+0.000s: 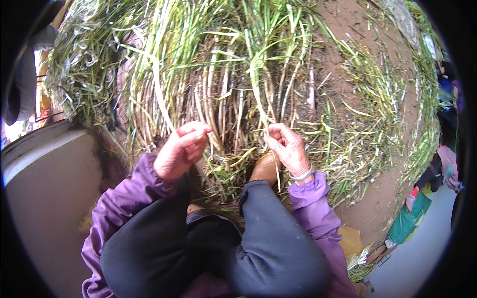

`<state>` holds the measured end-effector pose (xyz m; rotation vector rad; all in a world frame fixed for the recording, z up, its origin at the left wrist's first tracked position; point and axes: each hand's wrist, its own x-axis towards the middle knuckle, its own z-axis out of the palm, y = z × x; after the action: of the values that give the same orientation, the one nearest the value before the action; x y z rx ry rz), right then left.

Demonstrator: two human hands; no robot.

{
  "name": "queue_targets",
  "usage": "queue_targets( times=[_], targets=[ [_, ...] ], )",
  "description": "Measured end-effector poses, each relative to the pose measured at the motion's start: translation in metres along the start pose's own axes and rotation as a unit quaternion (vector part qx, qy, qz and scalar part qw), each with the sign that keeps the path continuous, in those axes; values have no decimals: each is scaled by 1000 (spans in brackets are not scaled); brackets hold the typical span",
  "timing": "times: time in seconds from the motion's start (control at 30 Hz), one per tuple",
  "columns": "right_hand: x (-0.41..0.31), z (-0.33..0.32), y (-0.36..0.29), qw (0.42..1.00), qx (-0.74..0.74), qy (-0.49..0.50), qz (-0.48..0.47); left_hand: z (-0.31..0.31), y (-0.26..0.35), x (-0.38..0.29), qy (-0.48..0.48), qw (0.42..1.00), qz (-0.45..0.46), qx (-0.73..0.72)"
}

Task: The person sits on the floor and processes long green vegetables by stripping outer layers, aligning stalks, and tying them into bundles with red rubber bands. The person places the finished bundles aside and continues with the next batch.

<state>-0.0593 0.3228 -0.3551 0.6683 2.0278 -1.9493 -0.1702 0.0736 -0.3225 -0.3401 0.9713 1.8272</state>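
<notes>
My left hand [184, 147] is curled, its thumb and forefinger pinched together, at the lower end of a pale green stalk [160, 98]. The stalk runs behind the fingers, which hide the grip itself. To the right, my right hand [288, 147], a silver-coloured bangle [302, 174] at its wrist, pinches another long green stalk [257, 85]. A thin end of that stalk hangs below the fingers. Under and beyond both hands lies a layer of long-leaved green plants [220, 85] with pale brown lower stems towards me.
A thick heap of leaves [87, 70] rises at the far left, beside a pale low wall [52, 164]. Loose cut greens [372, 141] litter the brown ground at right. Another person [447, 164] is at the right rim, near a green bag [408, 219]. My bent knees [275, 238] frame the near side.
</notes>
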Motion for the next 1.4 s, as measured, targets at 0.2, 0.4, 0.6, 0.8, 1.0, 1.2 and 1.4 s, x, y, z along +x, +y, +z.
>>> queue_targets(
  times=[0.2, 0.4, 0.6, 0.8, 1.0, 1.2, 1.4],
  targets=[
    [-19, 36, 4, 994, -77, -57, -60, -7, -16, 11, 54, 997, -30, 50],
    [-24, 50, 9, 983, -109, -109, -98, -6, -19, 11, 86, 994, -40, 53],
    [-19, 53, 6, 978, -55, -203, -6, -7, -21, 12, 85, 993, -36, 80],
    [31, 58, -17, 975, 158, -159, 6, -5, -23, 11, 60, 987, -47, 139],
    [36, 71, -16, 967, 185, -167, 52, -7, -23, 10, 79, 982, -58, 160],
    [19, 75, -3, 931, 343, -99, 76, -12, -23, 10, 94, 992, -6, 81],
    [-2, 50, 22, 840, 528, -76, 97, -16, -13, 10, 75, 996, 36, 9]
  ],
)
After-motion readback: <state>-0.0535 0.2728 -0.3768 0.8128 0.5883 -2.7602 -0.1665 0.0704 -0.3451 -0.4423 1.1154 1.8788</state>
